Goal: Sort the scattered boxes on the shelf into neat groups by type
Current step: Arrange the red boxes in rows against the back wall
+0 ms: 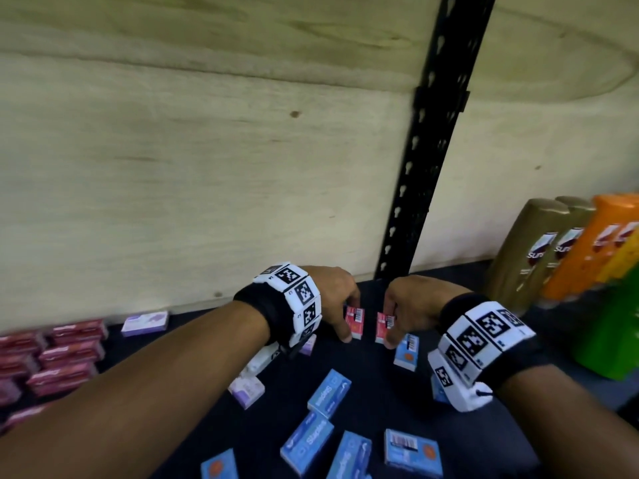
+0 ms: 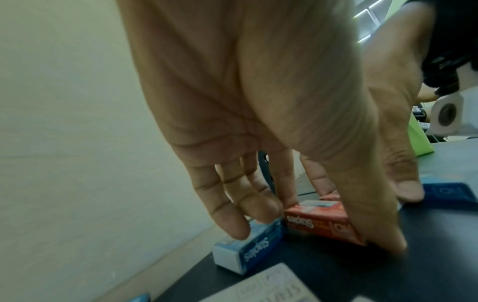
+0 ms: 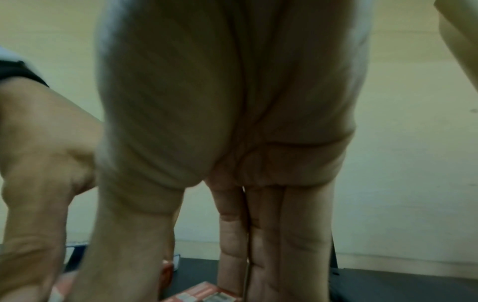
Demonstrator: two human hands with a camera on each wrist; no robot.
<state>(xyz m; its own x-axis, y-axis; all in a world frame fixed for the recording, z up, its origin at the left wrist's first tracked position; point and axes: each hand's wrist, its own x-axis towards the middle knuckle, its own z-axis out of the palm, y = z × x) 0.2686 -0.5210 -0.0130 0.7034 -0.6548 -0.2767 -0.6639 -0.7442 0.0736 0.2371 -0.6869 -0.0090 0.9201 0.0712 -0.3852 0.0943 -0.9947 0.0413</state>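
**Two red boxes gripped at mid-shelf**

One red box [image 1: 355, 322] was pinched between thumb and fingers of the left hand [image 1: 333, 299]; a second red box [image 1: 384, 327] was pinched likewise by the right hand [image 1: 413, 304]; both boxes were held on edge on the dark shelf [image 1: 366, 371], just apart. Blue boxes [image 1: 328, 394] were scattered nearer; red stacks [image 1: 65, 361] were grouped far left; bottles [image 1: 539, 250] were stood at right.
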